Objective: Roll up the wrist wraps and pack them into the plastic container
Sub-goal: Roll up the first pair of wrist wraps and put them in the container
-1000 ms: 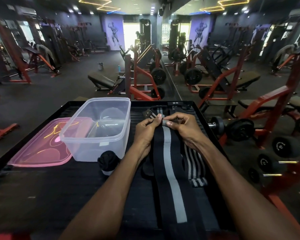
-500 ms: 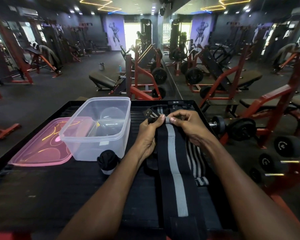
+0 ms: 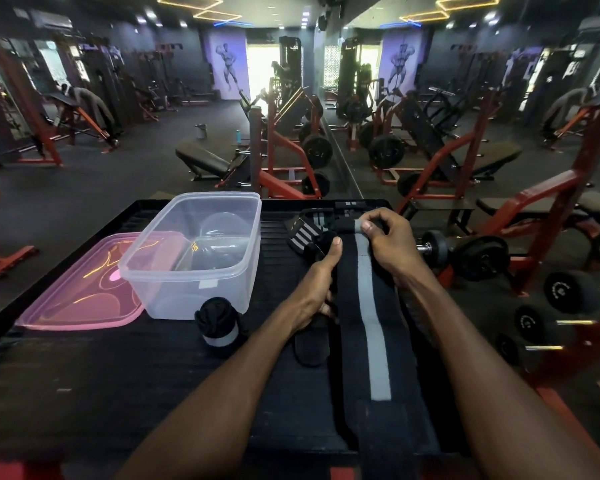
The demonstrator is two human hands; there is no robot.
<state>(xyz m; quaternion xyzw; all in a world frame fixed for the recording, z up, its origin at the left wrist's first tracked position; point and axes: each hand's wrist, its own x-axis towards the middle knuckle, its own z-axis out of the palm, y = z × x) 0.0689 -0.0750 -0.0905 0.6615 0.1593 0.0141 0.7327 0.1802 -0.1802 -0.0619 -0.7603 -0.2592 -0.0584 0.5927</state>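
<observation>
A long black wrist wrap (image 3: pixel 378 341) with a grey centre stripe lies stretched along the black table (image 3: pixel 84 393), running away from me. My right hand (image 3: pixel 390 242) pinches its folded far end. My left hand (image 3: pixel 317 282) grips the wrap's left edge, thumb pointing forward and fingers curled beneath. A clear plastic container (image 3: pixel 222 197) stands to the left, with no wrap inside. One rolled-up wrap (image 3: pixel 219 323) sits against the container's near side. More striped wraps (image 3: pixel 302 233) lie beyond my left thumb.
A pink lid (image 3: pixel 80 292) lies flat left of the container. A loose black strap end (image 3: pixel 310 351) rests under my left wrist. Dumbbells (image 3: pixel 478 258) on a red rack stand close to the table's right edge. Gym machines and a mirror wall fill the room behind.
My left hand let go of the wrap's far end and slid back toward me along its left edge. My right hand kept its pinch and shifted slightly farther away.
</observation>
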